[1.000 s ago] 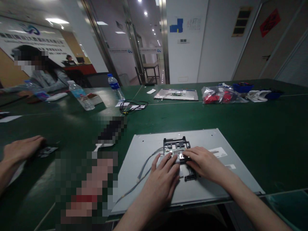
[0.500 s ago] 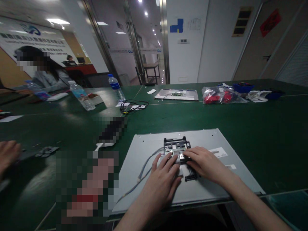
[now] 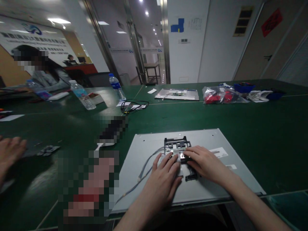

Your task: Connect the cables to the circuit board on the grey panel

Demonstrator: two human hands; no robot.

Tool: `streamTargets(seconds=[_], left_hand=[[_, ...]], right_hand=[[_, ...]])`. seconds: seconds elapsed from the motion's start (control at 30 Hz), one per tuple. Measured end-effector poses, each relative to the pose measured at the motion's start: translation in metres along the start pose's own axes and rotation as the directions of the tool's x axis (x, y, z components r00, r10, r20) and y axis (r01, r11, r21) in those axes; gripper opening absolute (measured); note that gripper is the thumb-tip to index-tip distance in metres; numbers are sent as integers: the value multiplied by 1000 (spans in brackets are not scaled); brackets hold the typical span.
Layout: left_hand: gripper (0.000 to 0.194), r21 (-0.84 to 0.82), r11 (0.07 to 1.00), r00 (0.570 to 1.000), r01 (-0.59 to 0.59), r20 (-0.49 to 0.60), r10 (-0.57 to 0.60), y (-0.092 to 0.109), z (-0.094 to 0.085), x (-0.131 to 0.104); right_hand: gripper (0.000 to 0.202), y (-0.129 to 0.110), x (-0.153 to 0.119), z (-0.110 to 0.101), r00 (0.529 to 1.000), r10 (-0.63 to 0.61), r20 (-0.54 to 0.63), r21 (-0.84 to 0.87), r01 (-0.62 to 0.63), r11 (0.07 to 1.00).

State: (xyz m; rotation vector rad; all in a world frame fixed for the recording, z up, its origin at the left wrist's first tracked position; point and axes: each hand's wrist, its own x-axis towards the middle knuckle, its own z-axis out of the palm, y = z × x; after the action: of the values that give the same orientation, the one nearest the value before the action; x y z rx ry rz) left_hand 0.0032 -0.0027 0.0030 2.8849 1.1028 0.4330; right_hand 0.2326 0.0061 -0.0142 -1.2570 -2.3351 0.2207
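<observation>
A flat grey display panel (image 3: 207,189) lies back side up at the table's front edge. A black plastic bracket frame (image 3: 176,140) with a small circuit board sits at its middle, and a grey cable (image 3: 144,165) runs off to the left. My left hand (image 3: 166,170) rests with spread fingers on the board's left part; its fingertips cover some of it. My right hand (image 3: 202,160) has its fingers and thumb closed about a small black part with a shiny metal face (image 3: 182,155), right of the left fingertips.
Left of the panel lie blurred-out items and a co-worker's hand (image 3: 12,152) near small dark parts (image 3: 48,150). Farther back are water bottles (image 3: 83,95), a coiled black cable (image 3: 134,106), another panel (image 3: 176,95) and a plastic bag with red items (image 3: 220,95). A person sits at far left.
My hands and the panel stay almost in place. The co-worker's hand at the left has shifted slightly to the right and up.
</observation>
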Motion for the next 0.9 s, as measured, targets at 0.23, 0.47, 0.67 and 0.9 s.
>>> streamTargets(seconds=[0.23,0.47,0.67,0.9], left_hand=[[30,-7,1000,1000,4,16,-4,0,0,-1],[26,-6,1000,999,6,33,-5,-1,-1,-1],[26,-5,999,999,35,3,-35,-1,1,-2],[28,-27,999,1000,21,-12,-21,-2,1,-3]], right_hand=[[36,0,0,2,1000,-9,2,-9,9,1000],[37,-1,-1,1,999,-36,-15,-20,36,999],[42,-12,2,0,995,-80,-54,-71,76,995],[49,-22,5,11,994,-109,-13,-117,106,987]])
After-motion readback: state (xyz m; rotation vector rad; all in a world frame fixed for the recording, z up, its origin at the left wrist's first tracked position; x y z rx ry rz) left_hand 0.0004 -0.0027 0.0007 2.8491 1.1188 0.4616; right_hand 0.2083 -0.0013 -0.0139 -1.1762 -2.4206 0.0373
